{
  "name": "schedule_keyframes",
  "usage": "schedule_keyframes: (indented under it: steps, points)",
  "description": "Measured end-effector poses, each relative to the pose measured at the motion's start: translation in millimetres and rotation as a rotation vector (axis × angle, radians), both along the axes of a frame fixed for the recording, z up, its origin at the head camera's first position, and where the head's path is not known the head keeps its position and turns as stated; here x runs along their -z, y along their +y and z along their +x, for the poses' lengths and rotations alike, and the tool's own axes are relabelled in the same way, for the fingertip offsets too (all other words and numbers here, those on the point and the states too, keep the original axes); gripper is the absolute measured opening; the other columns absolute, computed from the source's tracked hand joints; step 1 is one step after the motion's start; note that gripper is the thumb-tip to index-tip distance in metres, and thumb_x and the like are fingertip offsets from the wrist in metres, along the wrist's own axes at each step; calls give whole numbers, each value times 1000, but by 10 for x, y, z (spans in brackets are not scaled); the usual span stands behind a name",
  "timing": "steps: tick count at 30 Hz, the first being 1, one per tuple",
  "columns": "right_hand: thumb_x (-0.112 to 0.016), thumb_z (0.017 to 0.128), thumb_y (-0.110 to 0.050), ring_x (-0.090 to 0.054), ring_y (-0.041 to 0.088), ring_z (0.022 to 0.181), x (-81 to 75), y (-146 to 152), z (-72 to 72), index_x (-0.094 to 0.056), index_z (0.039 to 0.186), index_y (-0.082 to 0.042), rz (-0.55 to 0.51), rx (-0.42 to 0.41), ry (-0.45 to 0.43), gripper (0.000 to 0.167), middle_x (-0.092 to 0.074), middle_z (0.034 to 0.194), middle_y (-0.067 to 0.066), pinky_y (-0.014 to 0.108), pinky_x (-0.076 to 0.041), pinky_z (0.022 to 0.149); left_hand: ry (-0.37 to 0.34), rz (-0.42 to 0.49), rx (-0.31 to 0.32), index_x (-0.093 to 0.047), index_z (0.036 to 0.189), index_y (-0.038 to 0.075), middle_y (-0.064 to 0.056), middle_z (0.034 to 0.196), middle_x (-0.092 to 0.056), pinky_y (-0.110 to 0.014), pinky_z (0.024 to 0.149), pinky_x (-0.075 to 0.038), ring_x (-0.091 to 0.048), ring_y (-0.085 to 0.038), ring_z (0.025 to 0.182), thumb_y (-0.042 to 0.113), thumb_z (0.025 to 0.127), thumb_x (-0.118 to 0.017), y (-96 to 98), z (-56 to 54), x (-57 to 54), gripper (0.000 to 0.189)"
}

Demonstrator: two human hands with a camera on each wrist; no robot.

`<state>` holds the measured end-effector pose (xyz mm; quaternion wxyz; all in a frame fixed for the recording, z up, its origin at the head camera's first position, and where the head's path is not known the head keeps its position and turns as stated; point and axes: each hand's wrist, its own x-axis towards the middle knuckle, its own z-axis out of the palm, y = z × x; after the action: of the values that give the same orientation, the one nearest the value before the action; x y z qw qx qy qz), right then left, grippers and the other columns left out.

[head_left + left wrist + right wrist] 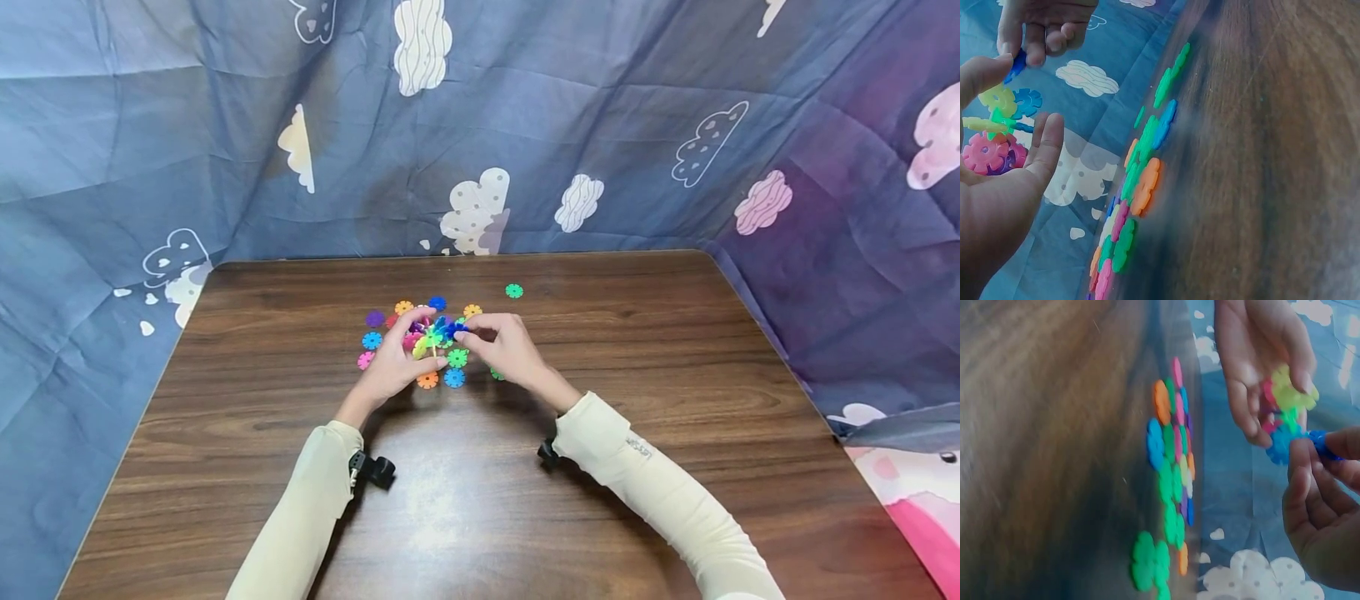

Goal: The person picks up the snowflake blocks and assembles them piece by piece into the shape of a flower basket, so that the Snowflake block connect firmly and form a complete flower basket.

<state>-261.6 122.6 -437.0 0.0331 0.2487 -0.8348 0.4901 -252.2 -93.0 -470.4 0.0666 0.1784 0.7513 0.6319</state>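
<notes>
A cluster of interlocking notched plastic discs (986, 152), in pink, yellow, green, blue and purple, is held up above the table. My left hand (390, 360) holds it from the left, fingers and thumb curved around it. Thumb and fingers of my right hand (510, 346) pinch a dark blue disc (1321, 444) at the right side of the cluster. In the right wrist view this disc meets the lighter blue disc (1284, 445) of the cluster; whether their slots are joined I cannot tell. Fingers partly hide the cluster in every view.
Loose discs in many colours lie on the brown wooden table (600, 333) beneath and around my hands, among them orange (427, 380), light blue (454, 378) and purple (375, 319). One green disc (513, 291) lies farther back. A patterned blue cloth (360, 167) hangs behind the table.
</notes>
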Motion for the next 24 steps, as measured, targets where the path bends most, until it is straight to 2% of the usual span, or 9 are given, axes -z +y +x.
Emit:
schedule_keyframes:
  steps: [6, 14, 20, 24]
  points:
    - [-70, 92, -12, -46, 10, 59, 61, -88, 40, -74, 83, -4, -3, 31, 62, 12, -58, 67, 3, 21, -37, 54, 1, 22, -2, -39, 148, 8, -15, 152, -36, -22, 48, -40, -30, -10, 46, 6, 84, -76, 22, 4, -5, 74]
    - [-70, 92, -13, -44, 10, 58, 127, -117, 74, -71, 78, -6, -18, 65, 44, 16, -55, 62, -1, 22, -35, 53, -26, 14, -14, -41, 147, 15, -11, 154, -35, -25, 52, -45, -35, -10, 46, 9, 85, -77, 43, -9, -6, 72]
    - [-67, 95, -17, -36, 8, 52, 213, -150, 115, -55, 60, -11, 1, 85, 51, 37, -41, 53, -6, 20, -28, 50, -48, 30, -40, -42, 147, 17, -12, 151, -37, -24, 59, -50, -43, -13, 48, 14, 86, -76, 75, -2, -37, 70]
    - [-63, 98, -21, -30, 6, 50, 246, -179, 142, -45, 58, -13, 34, 93, 61, 44, -33, 53, -7, 20, -25, 50, -34, 3, -55, -42, 146, 15, -14, 151, -39, -23, 63, -51, -46, -15, 51, 15, 85, -77, 87, 8, -74, 70]
